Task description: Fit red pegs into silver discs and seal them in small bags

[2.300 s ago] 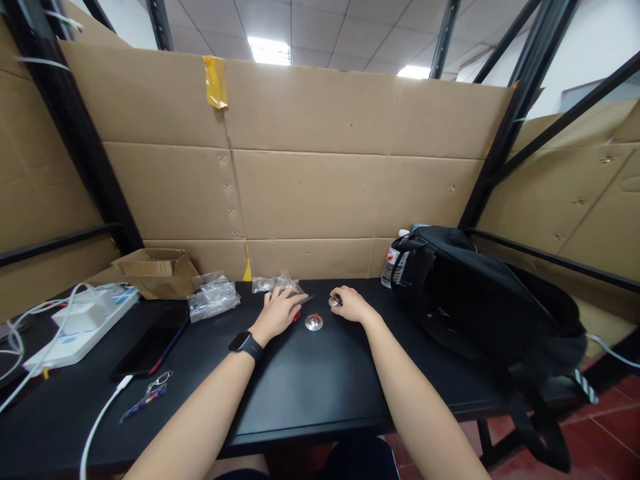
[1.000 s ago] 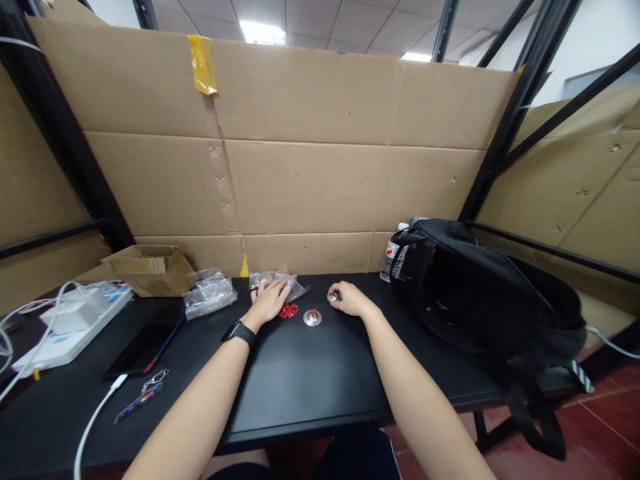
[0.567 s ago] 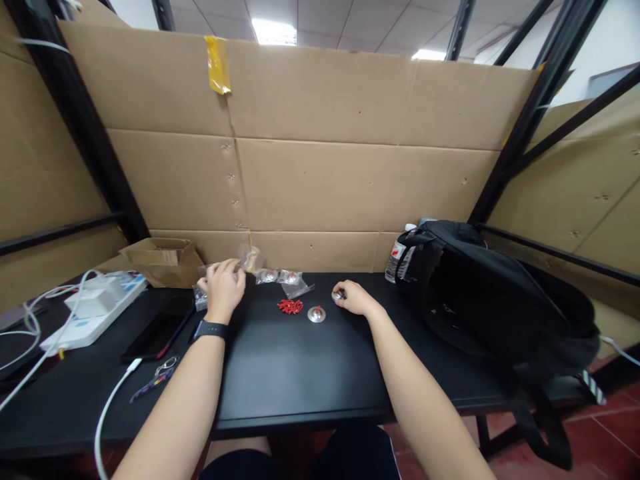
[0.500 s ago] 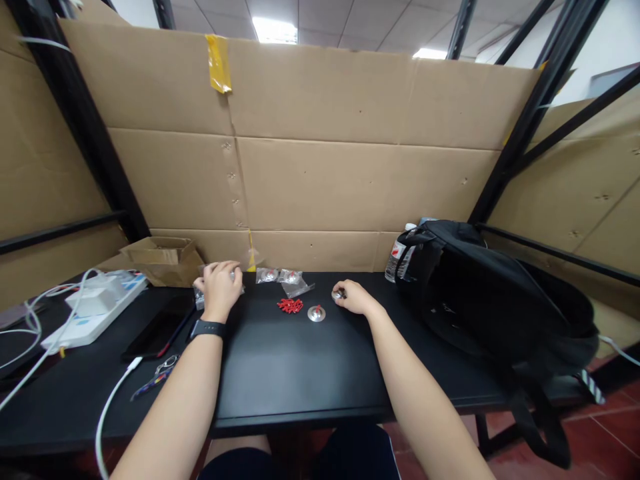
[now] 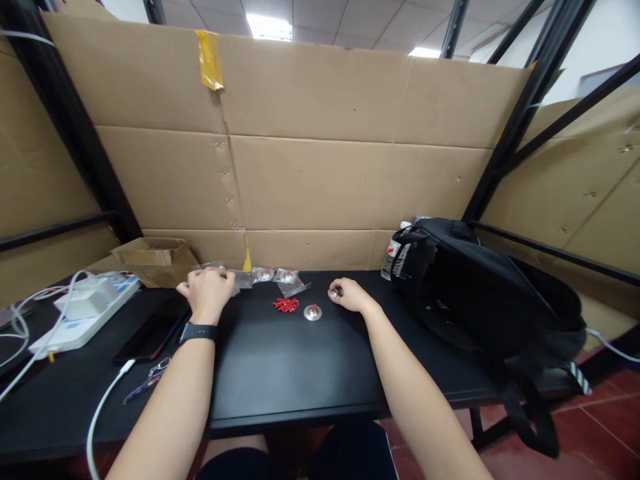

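My left hand [image 5: 208,292] is at the back left of the table, its fingers curled down on a clear plastic bag [image 5: 243,279]; its fingertips are mostly hidden. My right hand [image 5: 351,295] rests on the table with thumb and fingers pinched on a small round metal piece [image 5: 333,293], partly covered by the fingers. Between the hands lies a pile of small red plastic pieces [image 5: 286,305]. Beside it sits a shiny metal disc [image 5: 313,313] with a red piece at its centre. Behind are two bagged metal discs [image 5: 263,274] with red centres.
At left are a cardboard box [image 5: 155,261], a white power strip [image 5: 93,320] with cables, a dark phone [image 5: 153,331] and a key ring [image 5: 150,382]. A water bottle [image 5: 393,260] and an open black backpack [image 5: 480,300] stand at right. A cardboard wall [image 5: 310,180] closes the back.
My left hand has shifted slightly left, showing more of the plastic beside it. My right hand keeps its pinch on the metal piece. The whole view has drifted a little.
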Demonstrator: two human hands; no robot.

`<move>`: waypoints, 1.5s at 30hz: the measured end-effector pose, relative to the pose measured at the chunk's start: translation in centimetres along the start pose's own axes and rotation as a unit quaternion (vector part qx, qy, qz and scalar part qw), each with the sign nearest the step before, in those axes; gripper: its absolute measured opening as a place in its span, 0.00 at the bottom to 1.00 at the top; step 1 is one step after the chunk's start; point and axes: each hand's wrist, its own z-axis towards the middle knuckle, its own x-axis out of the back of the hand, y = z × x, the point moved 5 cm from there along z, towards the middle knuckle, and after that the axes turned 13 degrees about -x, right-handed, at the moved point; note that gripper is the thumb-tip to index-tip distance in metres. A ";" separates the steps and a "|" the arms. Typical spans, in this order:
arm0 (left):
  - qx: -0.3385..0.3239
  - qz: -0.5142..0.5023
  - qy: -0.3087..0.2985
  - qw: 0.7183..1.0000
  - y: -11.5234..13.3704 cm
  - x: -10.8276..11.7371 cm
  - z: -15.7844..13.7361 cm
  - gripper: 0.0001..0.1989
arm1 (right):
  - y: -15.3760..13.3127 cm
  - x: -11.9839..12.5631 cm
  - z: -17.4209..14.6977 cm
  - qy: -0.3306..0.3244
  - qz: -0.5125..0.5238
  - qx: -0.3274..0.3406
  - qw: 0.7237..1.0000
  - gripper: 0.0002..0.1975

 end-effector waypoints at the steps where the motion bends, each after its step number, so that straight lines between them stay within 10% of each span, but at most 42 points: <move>1: -0.051 -0.035 -0.011 0.998 1.2 -0.1 0.0 0.17 | 0.0 0.0 0.0 0.001 0.000 -0.001 1.000 0.15; 9: -0.386 -0.160 -0.214 0.883 11.9 -3.4 -4.3 0.04 | 0.0 0.5 -0.3 0.009 0.014 0.001 1.000 0.15; 32: -0.442 -0.143 -0.222 0.857 13.5 -4.1 -6.1 0.03 | -0.6 1.0 -0.5 0.015 0.068 0.016 0.997 0.14; 45: -0.379 -0.187 -0.138 0.896 14.1 -2.1 -5.2 0.05 | -1.9 1.0 -0.5 0.018 0.262 0.024 0.965 0.18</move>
